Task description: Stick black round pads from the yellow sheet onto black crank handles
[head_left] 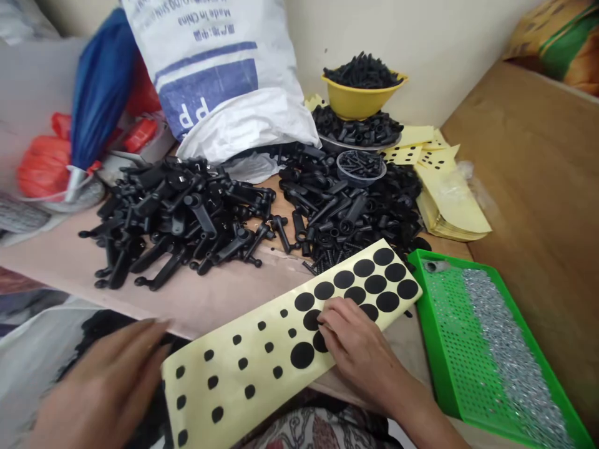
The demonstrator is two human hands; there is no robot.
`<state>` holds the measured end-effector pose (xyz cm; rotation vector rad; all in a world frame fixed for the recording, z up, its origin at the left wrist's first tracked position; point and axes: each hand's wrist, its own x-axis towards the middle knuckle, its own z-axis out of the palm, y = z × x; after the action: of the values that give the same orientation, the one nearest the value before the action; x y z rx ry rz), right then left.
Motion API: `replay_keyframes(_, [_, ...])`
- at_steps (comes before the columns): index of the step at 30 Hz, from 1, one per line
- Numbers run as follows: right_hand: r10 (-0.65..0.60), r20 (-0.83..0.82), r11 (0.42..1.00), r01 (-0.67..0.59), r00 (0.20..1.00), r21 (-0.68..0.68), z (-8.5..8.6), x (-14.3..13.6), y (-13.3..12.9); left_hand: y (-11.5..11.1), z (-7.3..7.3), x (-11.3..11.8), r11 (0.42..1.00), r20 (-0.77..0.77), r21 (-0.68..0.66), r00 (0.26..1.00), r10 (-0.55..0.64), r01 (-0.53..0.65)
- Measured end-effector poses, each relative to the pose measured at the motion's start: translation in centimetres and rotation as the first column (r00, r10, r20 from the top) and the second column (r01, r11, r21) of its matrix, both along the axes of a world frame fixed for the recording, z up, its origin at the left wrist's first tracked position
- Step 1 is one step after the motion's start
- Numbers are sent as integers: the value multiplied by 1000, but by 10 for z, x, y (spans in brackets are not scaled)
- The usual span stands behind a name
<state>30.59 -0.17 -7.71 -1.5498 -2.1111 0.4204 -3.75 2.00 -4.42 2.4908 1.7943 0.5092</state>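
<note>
A long pale yellow sticker sheet [229,368] lies slanted in front of me, with rows of black round stickers [302,355] on its right half. Its left half shows only small dark spots. My right hand [350,337] rests over the sheet, thumb and fingertips closed in a pinch at the edge of one black round sticker. To the left, my left hand [103,386] is smeared by motion beside the sheet's left end, over dark items by my lap; whether it holds anything cannot be made out.
Black plastic crank handles [178,218] lie heaped at left. More black parts [337,212] and a small bowl of screws [360,167] are behind the sheet. A yellow bowl [358,100], yellow sheets [453,199], a white sack [219,68] and a green tray [449,374] with small metal pieces surround them.
</note>
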Motion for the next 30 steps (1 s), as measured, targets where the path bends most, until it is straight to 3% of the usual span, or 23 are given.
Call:
replay_keyframes(1, [12, 11, 1000, -12, 1000, -8, 0, -2, -2, -1, -3, 25, 981, 27, -13, 981, -191, 192])
replay_keyframes(3, [54, 27, 998, -53, 998, -44, 0, -7, -7, -5, -12, 76, 904, 121, -56, 902, -415, 424])
replay_keyframes(5, [110, 56, 993, -106, 992, -58, -2, -12, -12, -11, -24, 115, 833, 150, -33, 826, -543, 553])
replay_keyframes(8, [138, 115, 989, -144, 984, 42, -11, -14, -21, -19, -40, 143, 812, 83, -50, 813, -576, 581])
replay_keyframes(13, [188, 75, 958, -200, 979, 207, -30, -8, -28, -27, -39, 137, 789, 10, -156, 800, -600, 594])
replay_keyframes(17, [267, 71, 918, -276, 961, 284, -36, -3, -26, -33, -32, 132, 796, -44, -132, 799, -599, 590])
replay_keyframes(21, [263, 148, 875, -300, 953, 379, -42, -3, -26, -36, -35, 132, 802, -38, -95, 803, -595, 589])
replay_keyframes(26, [244, 120, 949, -262, 962, 177, -34, -10, -24, -35, -42, 133, 801, -31, -68, 801, -598, 595])
replay_keyframes(30, [160, 44, 987, -161, 986, 21, -19, -21, -23, -30, -52, 134, 805, -6, -46, 805, -593, 592])
